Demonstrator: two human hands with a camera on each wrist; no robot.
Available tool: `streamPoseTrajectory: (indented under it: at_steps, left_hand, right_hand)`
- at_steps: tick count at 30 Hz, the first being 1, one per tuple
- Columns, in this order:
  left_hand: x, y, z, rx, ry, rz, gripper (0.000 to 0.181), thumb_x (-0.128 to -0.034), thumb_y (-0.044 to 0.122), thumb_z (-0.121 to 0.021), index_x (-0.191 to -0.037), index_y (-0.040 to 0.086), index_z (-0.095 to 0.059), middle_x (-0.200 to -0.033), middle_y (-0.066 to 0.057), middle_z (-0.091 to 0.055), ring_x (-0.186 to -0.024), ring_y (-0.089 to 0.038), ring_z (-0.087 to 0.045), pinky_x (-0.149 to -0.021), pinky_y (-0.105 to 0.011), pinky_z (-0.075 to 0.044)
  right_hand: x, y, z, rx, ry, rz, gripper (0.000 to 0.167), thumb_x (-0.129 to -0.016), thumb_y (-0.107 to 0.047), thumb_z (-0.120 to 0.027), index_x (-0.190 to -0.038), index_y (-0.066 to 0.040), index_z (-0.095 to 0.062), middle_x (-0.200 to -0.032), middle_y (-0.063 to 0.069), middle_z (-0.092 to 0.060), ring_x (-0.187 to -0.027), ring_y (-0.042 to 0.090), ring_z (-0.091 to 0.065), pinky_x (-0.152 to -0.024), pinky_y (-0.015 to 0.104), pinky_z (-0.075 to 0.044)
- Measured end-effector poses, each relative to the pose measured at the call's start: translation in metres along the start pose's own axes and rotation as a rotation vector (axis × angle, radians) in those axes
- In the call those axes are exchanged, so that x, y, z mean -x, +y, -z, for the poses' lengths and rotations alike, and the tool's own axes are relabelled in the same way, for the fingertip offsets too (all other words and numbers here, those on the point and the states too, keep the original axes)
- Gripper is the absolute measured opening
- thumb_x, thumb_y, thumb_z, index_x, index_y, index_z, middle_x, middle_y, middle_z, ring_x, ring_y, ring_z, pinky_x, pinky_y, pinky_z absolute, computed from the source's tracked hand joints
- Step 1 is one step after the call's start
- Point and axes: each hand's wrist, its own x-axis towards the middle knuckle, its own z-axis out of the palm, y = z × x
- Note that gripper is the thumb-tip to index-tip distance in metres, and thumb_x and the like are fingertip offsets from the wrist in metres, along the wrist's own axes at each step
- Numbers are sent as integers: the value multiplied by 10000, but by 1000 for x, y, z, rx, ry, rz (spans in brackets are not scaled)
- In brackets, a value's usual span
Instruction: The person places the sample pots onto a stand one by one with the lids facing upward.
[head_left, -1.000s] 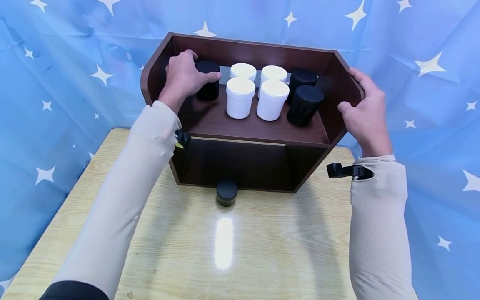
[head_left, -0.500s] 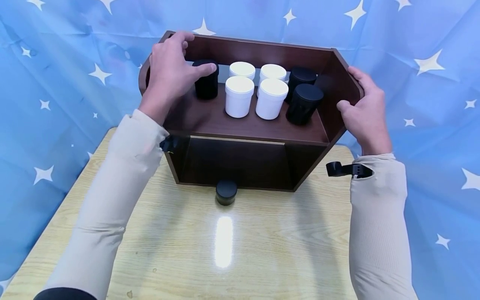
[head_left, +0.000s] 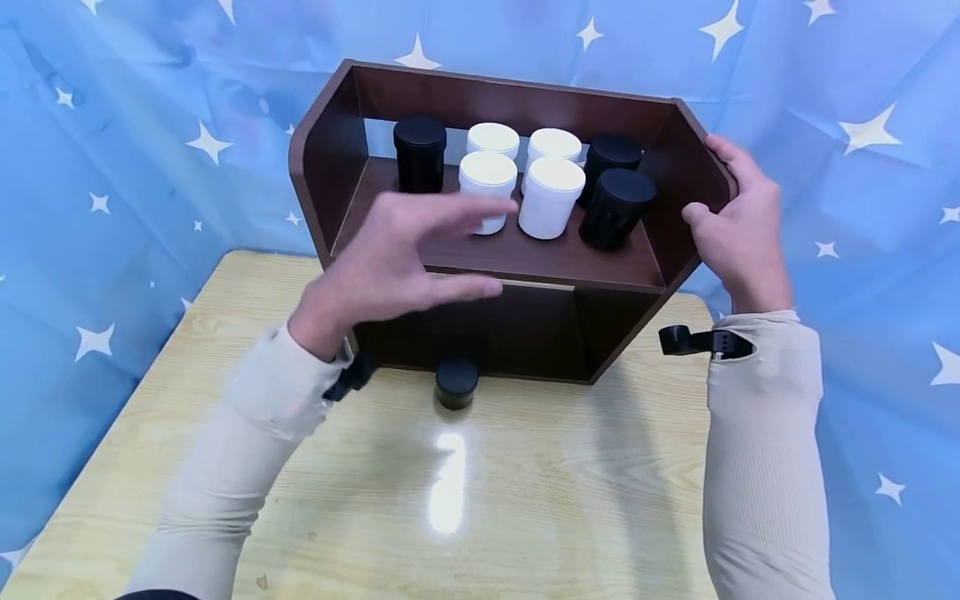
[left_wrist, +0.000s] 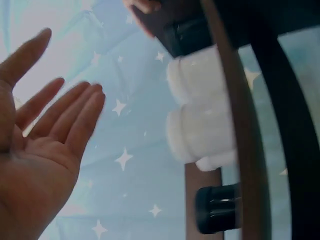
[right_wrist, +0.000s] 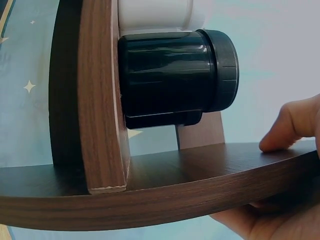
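My left hand (head_left: 397,262) hovers in front of the dark brown shelf (head_left: 480,262), fingers and thumb spread apart with nothing between them; its palm also shows in the left wrist view. On the right, my right hand (head_left: 742,221) grips the shelf's side panel, thumb (right_wrist: 280,137) on the inner face and fingers behind. On the upper board stand a lone black jar (head_left: 420,154) at the left, white jars (head_left: 553,200) in the middle, one partly covered by my left hand, and two black jars at the right, the front one (head_left: 617,208) nearest my right hand.
A small black jar (head_left: 457,383) stands on the wooden table (head_left: 525,483) before the shelf's lower opening. A blue curtain with stars (head_left: 847,83) hangs behind. Black straps with cameras (head_left: 705,342) sit at the wrists.
My left hand has come away from the left black jar, moving down and to the right, out in front of the shelf. That jar stays on the board. My right hand keeps its grip.
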Motion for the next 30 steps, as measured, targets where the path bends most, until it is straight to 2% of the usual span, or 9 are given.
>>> streamPoseTrajectory:
  at_steps: [3, 5, 10, 14, 18, 25, 30]
  left_hand:
    - [8, -5, -12, 102, -43, -29, 595, -746, 205, -896, -1271, 30, -678, -1257, -87, -722, -1145, -158, -704, -996, -282, -537]
    - [13, -9, -18, 157, -64, -26, 580, -732, 196, -905, -1246, 33, -692, -1223, -77, -738, -1119, -143, -714, -982, -275, -543]
    - [30, -19, -37, 186, -127, -24, 552, -727, 240, -908, -1213, 64, -714, -1182, -44, -753, -1092, -111, -714, -956, -265, -553]
    - [46, -27, -59, 175, -178, -4, 547, -729, 288, -904, -1207, 95, -719, -1187, -26, -751, -1103, -100, -707, -947, -261, -557]
    - [64, -42, -78, 178, -216, 91, 545, -730, 318, -901, -1208, 127, -719, -1188, -23, -749, -1096, -119, -708, -943, -293, -565]
    - [97, -75, -97, 192, -227, 353, 577, -700, 316, -920, -1199, 107, -718, -1179, -32, -751, -1072, -181, -712, -962, -320, -554]
    - [112, -94, -113, 186, -267, 485, 596, -703, 333, -915, -1221, 124, -709, -1228, -11, -731, -1128, -178, -690, -1007, -333, -538]
  right_hand:
    - [0, 1, 1, 1, 4, 3, 689, -914, -12, -487, -1519, -333, -412, -1481, -19, -499, -1153, 113, -502, -786, 151, -460]
    - [0, 1, 1, -1, 8, 6, 692, -908, -6, -485, -1516, -327, -417, -1476, -19, -504, -1146, 111, -503, -788, 157, -458]
    - [0, 1, 1, 2, 10, 5, 697, -904, 0, -484, -1516, -329, -418, -1478, -18, -503, -1139, 108, -502, -790, 167, -461]
    - [0, 0, 2, 9, 10, 3, 699, -907, -3, -477, -1519, -335, -410, -1499, -17, -491, -1149, 108, -499, -797, 170, -455]
    - [1, 0, 0, 25, 0, 1, 697, -921, -17, -478, -1526, -351, -390, -1523, -6, -473, -1179, 122, -494, -800, 163, -457]
    - [3, 2, -3, 12, -8, 6, 695, -923, -12, -475, -1528, -342, -391, -1518, 6, -473, -1176, 130, -494, -789, 154, -462]
    - [2, 0, 0, 5, -1, 2, 691, -922, -13, -475, -1522, -347, -399, -1508, -1, -480, -1172, 129, -494, -790, 158, -464]
